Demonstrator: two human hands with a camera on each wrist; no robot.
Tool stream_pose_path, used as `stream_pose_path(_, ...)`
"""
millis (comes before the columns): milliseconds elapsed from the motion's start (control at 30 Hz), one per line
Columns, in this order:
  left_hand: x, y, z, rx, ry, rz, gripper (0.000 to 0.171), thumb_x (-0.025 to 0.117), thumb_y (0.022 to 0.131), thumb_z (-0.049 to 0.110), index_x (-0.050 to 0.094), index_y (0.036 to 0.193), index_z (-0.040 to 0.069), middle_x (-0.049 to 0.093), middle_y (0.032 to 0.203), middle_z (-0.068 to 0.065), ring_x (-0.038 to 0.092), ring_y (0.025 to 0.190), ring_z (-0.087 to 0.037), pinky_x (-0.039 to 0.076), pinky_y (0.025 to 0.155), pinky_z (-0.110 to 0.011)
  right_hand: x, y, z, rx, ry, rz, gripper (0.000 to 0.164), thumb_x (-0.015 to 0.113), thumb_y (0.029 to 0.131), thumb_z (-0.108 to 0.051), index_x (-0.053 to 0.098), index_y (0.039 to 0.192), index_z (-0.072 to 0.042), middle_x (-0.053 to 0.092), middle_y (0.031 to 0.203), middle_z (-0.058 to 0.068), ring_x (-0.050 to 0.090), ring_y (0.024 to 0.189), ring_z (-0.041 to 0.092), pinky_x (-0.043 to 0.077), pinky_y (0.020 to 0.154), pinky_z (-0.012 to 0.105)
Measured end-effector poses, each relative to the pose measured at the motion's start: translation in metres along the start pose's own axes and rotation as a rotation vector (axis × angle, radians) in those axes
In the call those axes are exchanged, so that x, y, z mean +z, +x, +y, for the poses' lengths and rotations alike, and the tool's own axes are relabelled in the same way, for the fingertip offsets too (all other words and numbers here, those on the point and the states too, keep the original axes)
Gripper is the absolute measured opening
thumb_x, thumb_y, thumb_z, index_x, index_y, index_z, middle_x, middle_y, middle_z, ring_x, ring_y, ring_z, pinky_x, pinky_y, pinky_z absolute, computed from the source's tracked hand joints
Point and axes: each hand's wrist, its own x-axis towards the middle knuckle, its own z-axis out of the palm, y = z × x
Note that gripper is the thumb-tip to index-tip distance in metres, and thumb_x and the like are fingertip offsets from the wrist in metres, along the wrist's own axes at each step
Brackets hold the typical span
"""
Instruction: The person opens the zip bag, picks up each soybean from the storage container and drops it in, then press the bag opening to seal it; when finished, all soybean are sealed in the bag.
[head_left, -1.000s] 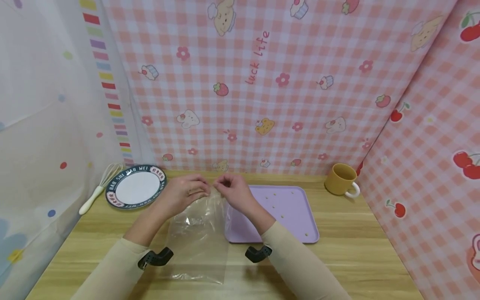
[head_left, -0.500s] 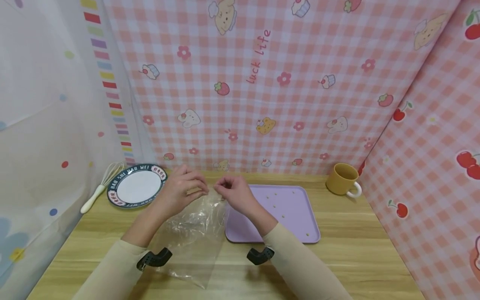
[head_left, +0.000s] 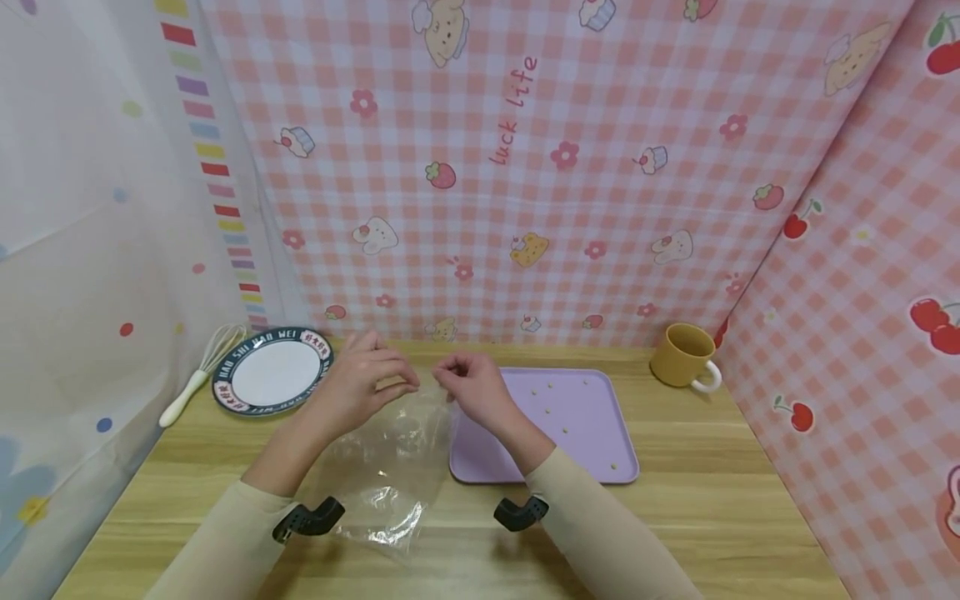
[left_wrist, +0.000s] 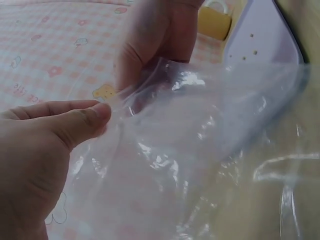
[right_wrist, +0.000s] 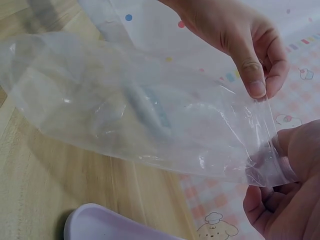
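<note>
A clear plastic bag [head_left: 386, 467] hangs from both hands above the table, its top edge at the fingertips. My left hand [head_left: 362, 379] pinches one side of the bag's mouth between thumb and index finger, as the left wrist view shows. The right hand [head_left: 480, 390] grips the opposite side of that edge, its fingers curled behind the film in the right wrist view. In that view the bag [right_wrist: 135, 105] looks puffed out, with nothing visible inside. A lilac tray [head_left: 487, 454] lies just right of the bag, bearing several tiny yellowish pieces [head_left: 565, 431].
At the back left are a plate [head_left: 276, 373] with a dark patterned rim and a whisk [head_left: 197, 379] with a pale handle. A mustard mug [head_left: 682, 358] with a white handle stands at the back right. Checked cloth [head_left: 480, 208] walls off the rear.
The lower part of the bag has swung and changed shape, its bottom rising slightly. Both hands stay nearly in place, keeping their hold on the bag's edge.
</note>
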Motion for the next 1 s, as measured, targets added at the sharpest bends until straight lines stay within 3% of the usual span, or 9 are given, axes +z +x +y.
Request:
stream_pose_path(133,-0.004,0.001,0.003,-0.016,-0.025,-0.058,0.015,0.092,0.090,0.014,0.081,0.097,0.021,0.079,0.099,0.009,0.062,0.090,-0.014,0.050,0.083,-0.039,-0.001,-0.001,0.001,0.004,0.009,0.018,0.011,0.074,0.104,-0.006,0.080,0.102,0.003,0.068,0.078,-0.002,0.063,0.063,0.011,0.052,0.059,0.022)
stream_pose_path(233,-0.008,-0.001,0.006,-0.067,-0.063,-0.114,0.012,0.087,0.096,0.015,0.078,0.101,0.021,0.076,0.101,0.009,0.069,0.088,-0.011,0.060,0.079,-0.034,-0.002,-0.002,0.004,-0.001,0.016,0.039,0.011,0.074,0.103,-0.006,0.080,0.100,0.003,0.067,0.077,-0.001,0.062,0.064,0.010,0.052,0.059,0.022)
stream_pose_path(433,-0.013,-0.004,0.009,-0.179,-0.165,-0.181,0.006,0.079,0.104,0.018,0.074,0.105,0.020,0.072,0.105,0.011,0.072,0.091,-0.007,0.064,0.081,-0.029,-0.005,-0.002,0.009,-0.017,-0.009,0.079,0.009,0.076,0.100,-0.007,0.081,0.096,0.000,0.066,0.080,-0.003,0.059,0.073,0.009,0.050,0.064,0.022)
stream_pose_path(633,-0.015,-0.005,0.007,-0.188,-0.198,-0.184,0.011,0.082,0.101,0.009,0.074,0.102,0.016,0.073,0.103,0.010,0.075,0.095,-0.012,0.065,0.086,-0.034,-0.009,-0.005,0.011,0.011,0.033,0.076,0.011,0.076,0.102,-0.006,0.079,0.099,0.004,0.068,0.084,0.000,0.060,0.072,0.009,0.054,0.062,0.022)
stream_pose_path(800,-0.017,-0.007,0.005,-0.192,-0.166,-0.192,0.015,0.084,0.099,0.007,0.073,0.101,0.018,0.072,0.100,0.009,0.075,0.095,-0.013,0.065,0.086,-0.035,-0.011,-0.009,0.012,0.065,0.117,0.055,0.016,0.073,0.104,-0.003,0.075,0.108,0.013,0.070,0.088,0.007,0.065,0.064,0.012,0.062,0.063,0.026)
stream_pose_path(1000,-0.021,-0.010,0.005,-0.165,-0.119,-0.177,0.016,0.089,0.095,0.012,0.076,0.100,0.019,0.071,0.102,0.009,0.073,0.094,-0.012,0.064,0.083,-0.038,-0.013,-0.014,0.017,0.067,0.134,0.078,0.013,0.071,0.104,-0.001,0.075,0.108,0.011,0.074,0.096,0.012,0.069,0.064,0.014,0.065,0.067,0.030)
